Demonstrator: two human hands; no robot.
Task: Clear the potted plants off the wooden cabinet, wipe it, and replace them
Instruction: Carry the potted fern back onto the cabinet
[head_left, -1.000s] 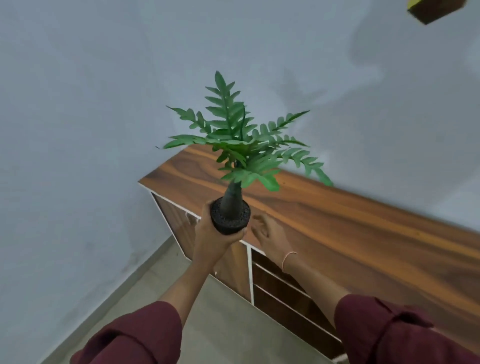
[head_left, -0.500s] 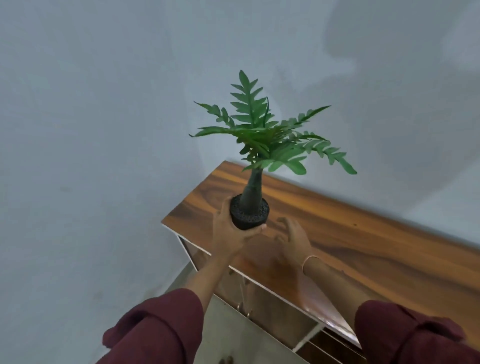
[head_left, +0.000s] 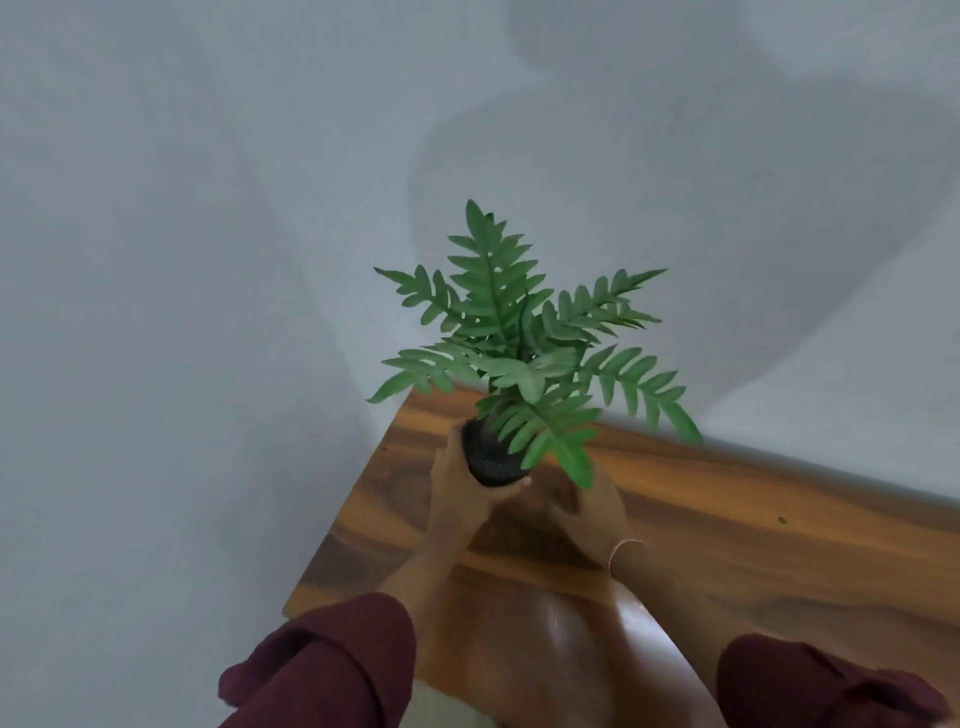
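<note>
A small potted plant (head_left: 519, 353) with green fern-like fronds and a round black pot (head_left: 488, 462) is over the left end of the wooden cabinet top (head_left: 727, 545). My left hand (head_left: 457, 488) is wrapped around the pot's left side and holds it. My right hand (head_left: 592, 509) is just right of the pot, fingers spread and partly hidden by a frond; whether it touches the pot is unclear. I cannot tell if the pot rests on the wood or hangs slightly above it.
Pale grey walls (head_left: 182, 260) meet in a corner directly behind the cabinet's left end. The cabinet's left edge (head_left: 337, 530) drops off beside my left arm. The wooden top stretches away to the right.
Both hands and the plant have moved forward over the cabinet's left end and lower toward the wood. The view now looks more steeply down, so the cabinet front has left the picture.
</note>
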